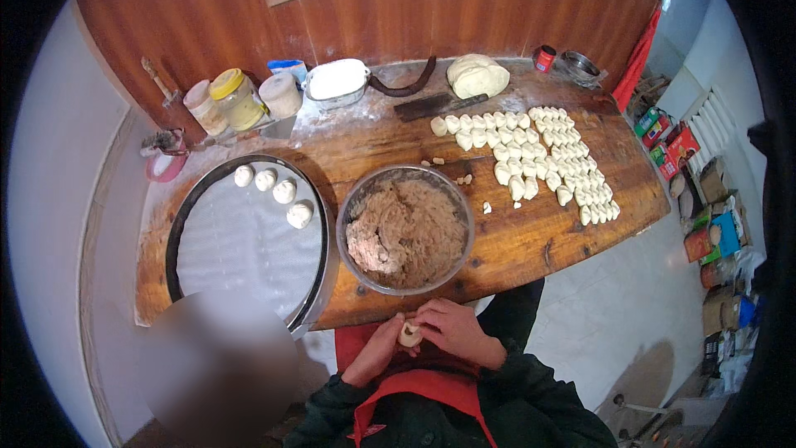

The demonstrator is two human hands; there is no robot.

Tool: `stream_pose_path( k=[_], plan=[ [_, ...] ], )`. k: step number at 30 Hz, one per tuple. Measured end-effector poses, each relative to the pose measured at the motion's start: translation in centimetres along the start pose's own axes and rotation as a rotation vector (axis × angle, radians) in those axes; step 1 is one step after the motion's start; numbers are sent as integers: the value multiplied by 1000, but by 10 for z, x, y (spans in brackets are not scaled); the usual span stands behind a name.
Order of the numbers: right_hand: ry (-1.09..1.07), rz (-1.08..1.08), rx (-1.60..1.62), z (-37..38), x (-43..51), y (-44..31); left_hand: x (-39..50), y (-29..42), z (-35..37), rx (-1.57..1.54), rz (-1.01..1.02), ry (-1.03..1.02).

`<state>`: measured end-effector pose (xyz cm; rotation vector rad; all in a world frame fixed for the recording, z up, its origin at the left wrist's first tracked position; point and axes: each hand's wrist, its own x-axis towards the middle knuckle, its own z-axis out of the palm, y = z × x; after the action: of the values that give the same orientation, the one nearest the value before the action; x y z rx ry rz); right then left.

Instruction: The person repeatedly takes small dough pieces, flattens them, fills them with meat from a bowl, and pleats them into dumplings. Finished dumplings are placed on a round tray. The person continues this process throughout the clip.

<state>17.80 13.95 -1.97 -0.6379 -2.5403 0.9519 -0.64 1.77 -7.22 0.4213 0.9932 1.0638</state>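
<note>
At the table's near edge, my left hand holds a small piece of dough with a dark opening in its top. The fingers of my right hand touch its rim from the right. Just beyond my hands stands a large round bowl of brownish minced filling. To its left lies a round tray lined with pale cloth, with several pleated buns along its upper right. Rows of small dough pieces cover the table's right part.
Along the back of the wooden table are a yellow-lidded jar, a white-filled glass dish, a cleaver, a big dough lump and a red jar. A blurred shape covers the lower left. Boxes line the right wall.
</note>
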Motion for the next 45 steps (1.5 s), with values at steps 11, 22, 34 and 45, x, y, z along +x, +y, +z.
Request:
stream_pose_path(
  k=[11, 22, 34, 45],
  plan=[
    [-20, 9, 35, -3, -1, -1, 7, 17, 15, 528, 114, 220],
    [59, 64, 90, 0, -4, -1, 6, 2, 22, 261, 211, 261],
    [57, 1, 16, -3, -3, -10, 27, -10, 4, 406, 30, 316],
    [42, -40, -16, -1, -10, -6, 8, -6, 20, 252, 28, 279]
  ],
)
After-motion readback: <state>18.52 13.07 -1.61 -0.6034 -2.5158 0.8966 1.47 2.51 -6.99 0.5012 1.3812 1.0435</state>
